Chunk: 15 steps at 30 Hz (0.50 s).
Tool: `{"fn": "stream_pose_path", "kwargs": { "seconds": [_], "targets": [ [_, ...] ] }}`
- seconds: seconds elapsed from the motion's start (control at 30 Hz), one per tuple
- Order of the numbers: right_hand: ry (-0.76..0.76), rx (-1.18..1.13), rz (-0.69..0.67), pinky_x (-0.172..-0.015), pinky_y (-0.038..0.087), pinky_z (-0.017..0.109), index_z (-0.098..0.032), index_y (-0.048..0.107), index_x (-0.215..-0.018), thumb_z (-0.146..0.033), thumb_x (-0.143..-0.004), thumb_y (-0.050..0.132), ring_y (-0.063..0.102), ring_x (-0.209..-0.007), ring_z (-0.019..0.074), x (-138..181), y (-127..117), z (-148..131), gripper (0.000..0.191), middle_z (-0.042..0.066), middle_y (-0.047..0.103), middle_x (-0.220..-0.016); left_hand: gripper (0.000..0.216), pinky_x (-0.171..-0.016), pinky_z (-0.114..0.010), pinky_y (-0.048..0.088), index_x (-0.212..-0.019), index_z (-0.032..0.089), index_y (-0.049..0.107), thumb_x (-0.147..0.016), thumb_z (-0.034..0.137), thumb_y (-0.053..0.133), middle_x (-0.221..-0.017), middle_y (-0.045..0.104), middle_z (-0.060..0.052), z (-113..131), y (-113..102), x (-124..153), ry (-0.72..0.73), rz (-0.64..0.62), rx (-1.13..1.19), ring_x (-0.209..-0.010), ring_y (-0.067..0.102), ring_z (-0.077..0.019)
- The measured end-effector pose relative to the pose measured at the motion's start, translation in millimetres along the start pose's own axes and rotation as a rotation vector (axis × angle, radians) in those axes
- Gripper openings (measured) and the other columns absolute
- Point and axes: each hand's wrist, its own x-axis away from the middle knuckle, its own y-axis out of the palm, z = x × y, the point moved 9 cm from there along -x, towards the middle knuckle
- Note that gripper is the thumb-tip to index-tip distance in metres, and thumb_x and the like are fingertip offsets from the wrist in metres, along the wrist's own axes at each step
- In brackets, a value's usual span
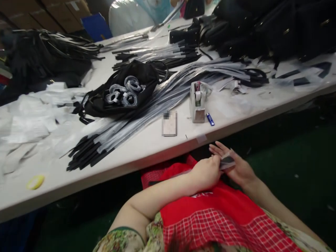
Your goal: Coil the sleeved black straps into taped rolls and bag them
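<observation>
My left hand [207,172] is closed in a fist around a black strap in a clear plastic sleeve, held over my lap in front of the red apron. The sleeved end of the black strap [227,161] sticks out past the fist, towards the right palm. My right hand [240,169] faces it with fingers stretched out, the strap end lying against or just before its palm. A dark strip showing left of my forearm may be the same strap. On the table, a bundle of similar sleeved black straps [168,92] runs diagonally.
A tape dispenser [198,105] and a blue lighter-like item [210,119] sit near the table edge [168,152]. Tape rolls fill an open black bag [97,105]. Black bags [262,31] pile at the back right, white wrapping [28,119] at left, near a yellow roll [35,182].
</observation>
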Motion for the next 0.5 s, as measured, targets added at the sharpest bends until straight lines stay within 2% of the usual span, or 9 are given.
{"fn": "stream_pose_path", "kwargs": {
  "seconds": [0.07, 0.17, 0.23, 0.3, 0.37, 0.4, 0.47, 0.5],
  "targets": [
    [0.010, -0.058, 0.165, -0.097, 0.052, 0.042, -0.025, 0.070, -0.098, -0.053, -0.090, 0.051, 0.068, -0.101, 0.0218, -12.9, -39.8, -25.8, 0.035, 0.007, 0.074, -0.102, 0.038, -0.075, -0.034, 0.052, -0.113, 0.013, 0.054, -0.089, 0.041, 0.058, -0.105, 0.069, -0.014, -5.6, 3.0, 5.1, 0.009, -0.093, 0.109, -0.090, 0.068, -0.0266],
    [-0.126, -0.056, 0.469, -0.085, 0.056, 0.039, -0.023, 0.070, -0.088, -0.048, -0.092, 0.047, 0.070, -0.086, 0.0217, -18.4, -133.3, -70.9, 0.035, 0.008, 0.075, -0.086, 0.027, -0.066, -0.027, 0.048, -0.093, 0.017, 0.062, -0.091, 0.043, 0.055, -0.085, 0.071, -0.007, -26.7, 4.7, 20.4, 0.009, -0.336, 0.339, -0.074, 0.065, -0.0192],
    [-0.124, 0.016, 0.558, -0.080, 0.056, 0.039, -0.021, 0.070, -0.084, -0.048, -0.094, 0.044, 0.070, -0.082, 0.0233, -17.8, -181.0, -86.1, 0.039, 0.012, 0.074, -0.083, 0.033, -0.062, -0.025, 0.046, -0.082, 0.017, 0.062, -0.095, 0.044, 0.047, -0.069, 0.067, -0.003, -43.8, 6.6, 34.3, -0.025, -0.494, 0.498, -0.061, 0.061, -0.0148],
    [0.002, 0.249, 0.547, -0.074, 0.056, 0.042, -0.019, 0.069, -0.075, -0.052, -0.094, 0.042, 0.070, -0.074, 0.0260, -18.9, -200.9, -86.7, 0.046, 0.016, 0.073, -0.074, 0.040, -0.058, -0.024, 0.044, -0.079, 0.017, 0.061, -0.097, 0.047, 0.041, -0.058, 0.059, 0.001, -57.8, 7.4, 44.7, -0.079, -0.568, 0.607, -0.052, 0.055, -0.0122],
    [0.107, 0.642, 0.498, -0.070, 0.055, 0.046, -0.018, 0.067, -0.066, -0.058, -0.091, 0.047, 0.068, -0.063, 0.0276, -18.0, -191.5, -82.8, 0.051, 0.016, 0.070, -0.063, 0.043, -0.055, -0.023, 0.042, -0.079, 0.018, 0.060, -0.096, 0.052, 0.041, -0.053, 0.053, 0.003, -61.9, 5.9, 48.6, -0.092, -0.568, 0.678, -0.049, 0.051, -0.0107],
    [0.069, 0.841, 0.476, -0.071, 0.055, 0.047, -0.018, 0.067, -0.066, -0.059, -0.088, 0.052, 0.068, -0.063, 0.0279, -16.9, -174.8, -84.5, 0.049, 0.015, 0.069, -0.062, 0.043, -0.054, -0.022, 0.041, -0.080, 0.018, 0.059, -0.095, 0.055, 0.043, -0.052, 0.052, 0.004, -60.3, 4.8, 48.7, -0.089, -0.560, 0.715, -0.048, 0.049, -0.0101],
    [-0.152, 1.136, 0.332, -0.084, 0.054, 0.047, -0.018, 0.072, -0.082, -0.055, -0.082, 0.063, 0.070, -0.078, 0.0287, -14.4, -113.7, -84.9, 0.039, 0.013, 0.073, -0.077, 0.044, -0.051, -0.022, 0.038, -0.080, 0.018, 0.057, -0.093, 0.059, 0.045, -0.051, 0.049, 0.006, -52.7, 2.3, 47.0, -0.074, -0.552, 0.793, -0.047, 0.045, -0.0089],
    [-0.289, 1.198, 0.193, -0.092, 0.052, 0.046, -0.019, 0.071, -0.097, -0.051, -0.080, 0.066, 0.069, -0.092, 0.0288, -11.4, -74.5, -79.5, 0.037, 0.012, 0.074, -0.092, 0.045, -0.049, -0.021, 0.037, -0.080, 0.018, 0.056, -0.092, 0.060, 0.045, -0.051, 0.048, 0.006, -48.6, 0.8, 45.6, -0.070, -0.549, 0.830, -0.046, 0.044, -0.0085]
  ]
}}
